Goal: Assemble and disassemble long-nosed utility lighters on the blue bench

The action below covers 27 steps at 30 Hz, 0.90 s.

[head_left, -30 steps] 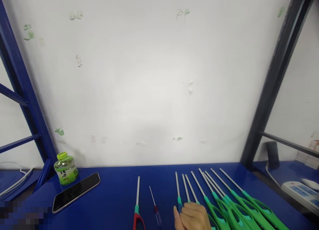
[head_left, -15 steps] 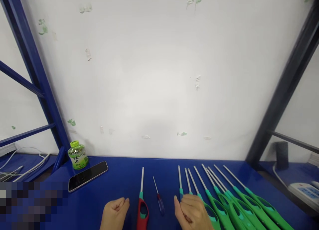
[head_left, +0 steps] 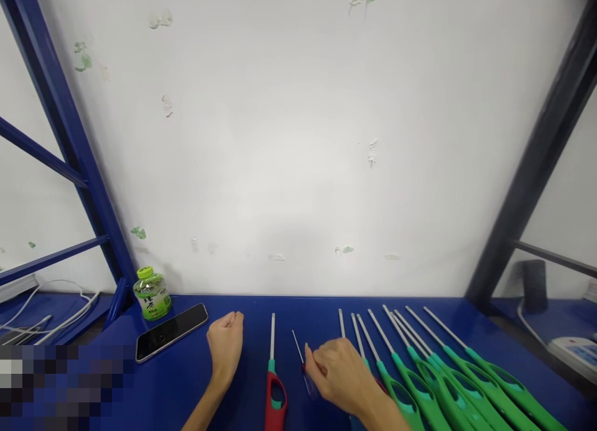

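My left hand (head_left: 226, 347) is curled into a fist above the blue table, between the phone (head_left: 171, 333) and a red lighter (head_left: 276, 400) with a long metal stem. Nothing shows in it. My right hand (head_left: 340, 372) is also closed in a fist, with no object visible in it. It hangs over the right side of a small screwdriver (head_left: 308, 381), partly covering its handle; whether they touch is unclear. Several green long-stemmed lighters (head_left: 438, 387) lie fanned out to the right, the nearest ones partly behind my right hand and forearm.
A green-capped bottle (head_left: 153, 294) stands at the table's back left by the blue metal frame (head_left: 77, 139). A white wall (head_left: 289, 139) rises behind the table (head_left: 233, 303). White cables (head_left: 69, 322) lie at the far left, a white device (head_left: 576, 356) at the far right.
Both fists have moved up and further over the table, showing more forearm. My right hand has shifted left, now partly over the screwdriver. The view has shifted slightly.
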Each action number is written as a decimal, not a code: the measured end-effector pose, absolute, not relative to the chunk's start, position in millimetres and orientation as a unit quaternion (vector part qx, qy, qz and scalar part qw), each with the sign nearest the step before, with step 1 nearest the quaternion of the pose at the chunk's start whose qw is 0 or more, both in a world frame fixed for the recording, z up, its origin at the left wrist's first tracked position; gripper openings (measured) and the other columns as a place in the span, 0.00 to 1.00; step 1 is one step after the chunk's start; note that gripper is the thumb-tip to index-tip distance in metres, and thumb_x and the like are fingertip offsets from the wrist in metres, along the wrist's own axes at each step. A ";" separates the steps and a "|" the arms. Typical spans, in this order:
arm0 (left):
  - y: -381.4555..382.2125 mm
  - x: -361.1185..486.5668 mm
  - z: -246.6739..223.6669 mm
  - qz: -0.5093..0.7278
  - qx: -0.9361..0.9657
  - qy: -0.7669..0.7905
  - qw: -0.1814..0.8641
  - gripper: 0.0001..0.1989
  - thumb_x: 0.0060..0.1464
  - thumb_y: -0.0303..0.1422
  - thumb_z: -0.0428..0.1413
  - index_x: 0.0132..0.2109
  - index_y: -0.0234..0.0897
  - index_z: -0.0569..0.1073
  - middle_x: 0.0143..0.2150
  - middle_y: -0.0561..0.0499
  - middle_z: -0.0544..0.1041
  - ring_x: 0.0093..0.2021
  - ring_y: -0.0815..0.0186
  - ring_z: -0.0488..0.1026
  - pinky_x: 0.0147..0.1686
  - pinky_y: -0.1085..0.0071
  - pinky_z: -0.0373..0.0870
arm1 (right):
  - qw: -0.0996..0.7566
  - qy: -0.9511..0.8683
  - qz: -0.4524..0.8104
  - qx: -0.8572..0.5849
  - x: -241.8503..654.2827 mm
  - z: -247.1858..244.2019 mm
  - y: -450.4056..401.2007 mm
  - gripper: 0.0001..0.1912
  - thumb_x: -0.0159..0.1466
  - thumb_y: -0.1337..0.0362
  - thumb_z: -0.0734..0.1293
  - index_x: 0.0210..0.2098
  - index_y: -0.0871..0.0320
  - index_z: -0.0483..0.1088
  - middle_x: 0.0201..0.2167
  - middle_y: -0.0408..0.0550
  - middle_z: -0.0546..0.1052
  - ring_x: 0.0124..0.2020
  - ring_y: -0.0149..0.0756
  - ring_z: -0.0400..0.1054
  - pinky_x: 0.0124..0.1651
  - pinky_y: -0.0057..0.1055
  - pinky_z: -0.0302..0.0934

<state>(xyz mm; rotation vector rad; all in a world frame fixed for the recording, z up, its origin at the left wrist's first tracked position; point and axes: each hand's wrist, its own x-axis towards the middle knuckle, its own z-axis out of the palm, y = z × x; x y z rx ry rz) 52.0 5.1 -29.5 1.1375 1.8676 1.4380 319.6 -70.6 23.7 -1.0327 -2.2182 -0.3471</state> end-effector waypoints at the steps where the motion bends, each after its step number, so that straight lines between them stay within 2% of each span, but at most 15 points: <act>1: 7.9 51.7 -30.4 0.528 0.429 0.690 0.245 0.19 0.69 0.42 0.62 0.59 0.34 0.77 0.58 0.46 0.78 0.53 0.51 0.79 0.51 0.53 0.81 | 0.311 -0.852 -0.129 -0.401 317.1 21.1 -72.3 0.29 0.73 0.71 0.61 0.14 0.57 0.63 0.12 0.42 0.71 0.12 0.27 0.63 0.27 0.38 0.42; 6: 10.7 48.8 -40.9 0.510 0.470 0.693 0.197 0.19 0.69 0.42 0.62 0.58 0.34 0.77 0.57 0.47 0.78 0.53 0.51 0.79 0.51 0.53 0.81 | 0.224 -0.871 -0.107 -0.423 310.7 5.8 -83.7 0.24 0.66 0.68 0.69 0.14 0.57 0.68 0.14 0.46 0.77 0.14 0.32 0.70 0.27 0.41 0.37; 10: 10.6 43.7 -47.2 0.495 0.491 0.696 0.171 0.18 0.69 0.43 0.62 0.58 0.34 0.77 0.57 0.47 0.79 0.52 0.51 0.80 0.51 0.54 0.81 | 0.170 -0.875 -0.085 -0.445 313.7 -0.7 -84.4 0.23 0.69 0.66 0.68 0.17 0.57 0.71 0.18 0.48 0.80 0.19 0.36 0.75 0.29 0.41 0.36; 14: 11.6 39.7 -50.9 0.486 0.504 0.697 0.153 0.18 0.69 0.42 0.62 0.58 0.34 0.77 0.56 0.47 0.79 0.52 0.52 0.80 0.50 0.55 0.81 | 0.134 -0.870 -0.057 -0.471 320.0 -2.2 -81.2 0.16 0.72 0.66 0.66 0.28 0.57 0.75 0.24 0.49 0.82 0.25 0.41 0.78 0.30 0.42 0.35; 19: 13.6 37.3 -53.9 0.483 0.516 0.695 0.132 0.18 0.69 0.42 0.62 0.58 0.34 0.77 0.57 0.47 0.79 0.52 0.52 0.80 0.50 0.54 0.81 | 0.115 -0.869 -0.011 -0.481 323.3 1.3 -81.2 0.05 0.73 0.67 0.64 0.44 0.57 0.73 0.30 0.47 0.84 0.29 0.42 0.78 0.30 0.39 0.38; 22: 14.0 37.2 -53.5 0.483 0.522 0.692 0.122 0.18 0.69 0.42 0.62 0.58 0.35 0.77 0.57 0.46 0.79 0.52 0.52 0.80 0.50 0.54 0.81 | 0.117 -0.873 0.015 -0.473 322.7 5.6 -82.5 0.09 0.72 0.69 0.64 0.51 0.55 0.70 0.35 0.45 0.85 0.31 0.41 0.79 0.31 0.38 0.41; 27: 12.6 39.2 -49.8 0.489 0.531 0.683 0.110 0.18 0.70 0.42 0.62 0.58 0.35 0.77 0.57 0.46 0.79 0.52 0.52 0.80 0.50 0.55 0.81 | 0.122 -0.877 0.044 -0.462 322.1 10.0 -83.8 0.12 0.68 0.73 0.64 0.46 0.52 0.72 0.32 0.42 0.84 0.29 0.39 0.77 0.32 0.37 0.42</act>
